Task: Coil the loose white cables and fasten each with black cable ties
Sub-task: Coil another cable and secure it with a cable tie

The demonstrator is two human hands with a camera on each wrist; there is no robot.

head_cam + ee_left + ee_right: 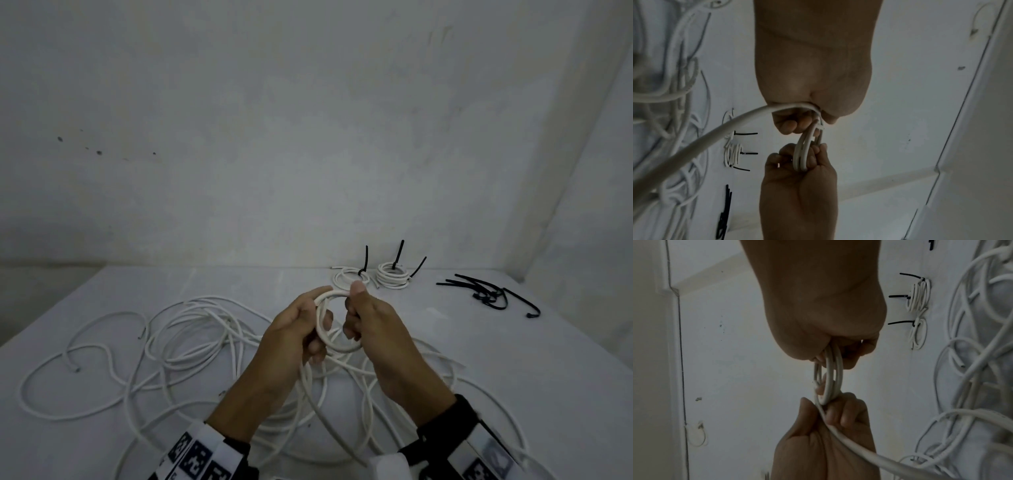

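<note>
White counter (513,359): loose white round cables (191,329) sprawl left of and under the fingers. Left hand (291,329) and right hand (373,325) both grip a small white cable coil (337,347). Black plastic cable ties (486,294) far right.

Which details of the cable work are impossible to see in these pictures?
- Head view: the coil passes behind the fingers of the left hand and right hand, so the turns inside each grip stay hidden.
- Head view: the loose cables are cut off by the bottom edge.
- Head view: the spare cable ties overlap, too small to count.
</note>
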